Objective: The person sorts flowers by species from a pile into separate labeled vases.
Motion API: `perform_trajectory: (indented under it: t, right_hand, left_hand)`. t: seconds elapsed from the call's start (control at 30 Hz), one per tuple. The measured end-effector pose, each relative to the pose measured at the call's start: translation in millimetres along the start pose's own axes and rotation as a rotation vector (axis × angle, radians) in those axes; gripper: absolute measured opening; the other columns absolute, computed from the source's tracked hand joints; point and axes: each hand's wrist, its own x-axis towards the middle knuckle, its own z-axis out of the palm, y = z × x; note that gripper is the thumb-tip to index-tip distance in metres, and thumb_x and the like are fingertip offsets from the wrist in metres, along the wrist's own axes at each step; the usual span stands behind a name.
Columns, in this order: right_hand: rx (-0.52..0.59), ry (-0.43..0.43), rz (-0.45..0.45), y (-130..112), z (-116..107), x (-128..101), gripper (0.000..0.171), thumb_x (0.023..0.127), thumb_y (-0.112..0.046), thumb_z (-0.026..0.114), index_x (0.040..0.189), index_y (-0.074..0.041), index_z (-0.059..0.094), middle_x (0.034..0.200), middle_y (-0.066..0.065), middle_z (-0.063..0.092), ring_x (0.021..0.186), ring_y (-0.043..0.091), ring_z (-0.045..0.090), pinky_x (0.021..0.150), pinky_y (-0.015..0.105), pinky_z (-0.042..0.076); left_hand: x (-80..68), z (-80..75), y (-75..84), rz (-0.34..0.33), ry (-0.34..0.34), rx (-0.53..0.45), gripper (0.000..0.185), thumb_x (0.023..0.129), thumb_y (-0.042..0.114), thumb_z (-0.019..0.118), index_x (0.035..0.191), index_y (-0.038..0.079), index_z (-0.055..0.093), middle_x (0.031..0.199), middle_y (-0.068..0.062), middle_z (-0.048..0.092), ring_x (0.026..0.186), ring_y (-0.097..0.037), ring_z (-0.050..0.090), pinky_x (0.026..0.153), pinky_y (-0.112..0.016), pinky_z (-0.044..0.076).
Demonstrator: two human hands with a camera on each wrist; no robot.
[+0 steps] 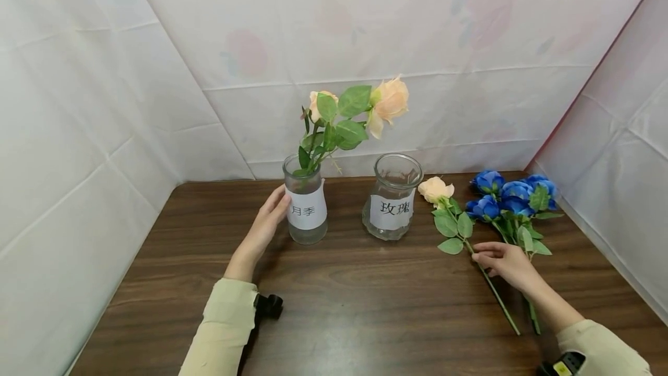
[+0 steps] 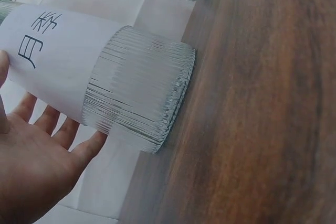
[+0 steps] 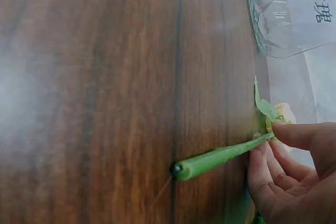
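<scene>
My left hand [image 1: 266, 222] holds the left side of a ribbed glass vase [image 1: 308, 235], thumb at its paper label and fingers reaching behind it in the left wrist view. The label reads 月季. Two peach roses [image 1: 390, 100] with green leaves stand in this vase. On the right, my right hand [image 1: 503, 263] pinches the green stem [image 3: 220, 157] of another peach rose [image 1: 437, 190] between thumb and fingers. That rose lies along the table, bloom pointing away and cut end toward me. Beside it lie several blue roses [image 1: 516, 197], their stems partly hidden behind the right hand.
A wider glass vase [image 1: 388, 234] labelled 玫瑰 stands between the left vase and the loose flowers, with no flowers in it. Everything stands on a dark wooden table [image 1: 334, 306]. White cloth [image 1: 292, 28] hangs behind and along both sides.
</scene>
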Motion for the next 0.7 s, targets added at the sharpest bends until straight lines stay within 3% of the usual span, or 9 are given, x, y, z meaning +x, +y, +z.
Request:
perform_trajectory:
  t: [0.23, 0.53, 0.7]
  right_hand:
    - [-0.016, -0.003, 0.022, 2.2, -1.0, 6.0, 0.048, 0.098, -0.021, 0.065, 0.128, 0.015, 0.056, 0.102, 0.018, 0.072, 0.08, 0.018, 0.065, 0.062, 0.033, 0.055]
    - [-0.04, -0.065, 0.006, 2.9, -5.5, 3.2, 0.048, 0.101, -0.021, 0.06, 0.133, 0.015, 0.052, 0.114, 0.026, 0.067, 0.093, 0.026, 0.067, 0.069, 0.033, 0.057]
    - [0.004, -0.049, 0.033, -0.9, -5.5, -4.4, 0.051, 0.103, -0.024, 0.058, 0.137, 0.013, 0.049, 0.116, 0.022, 0.066, 0.09, 0.019, 0.065, 0.071, 0.033, 0.057]
  left_hand:
    - [0.3, -0.1, -0.6, 0.0, 0.002, -0.007, 0.06, 0.106, 0.041, 0.042, 0.155, 0.01, 0.029, 0.157, -0.013, 0.029, 0.144, -0.028, 0.029, 0.117, -0.047, 0.026]
    - [0.2, 0.4, -1.9, 0.021, 0.022, 0.014, 0.057, 0.107, 0.039, 0.041, 0.155, 0.009, 0.03, 0.156, -0.014, 0.032, 0.144, -0.029, 0.029, 0.116, -0.05, 0.027]
    - [0.1, 0.6, -1.4, 0.017, 0.023, 0.019, 0.058, 0.107, 0.04, 0.042, 0.155, 0.01, 0.031, 0.155, -0.014, 0.033, 0.143, -0.029, 0.029, 0.116, -0.05, 0.026]
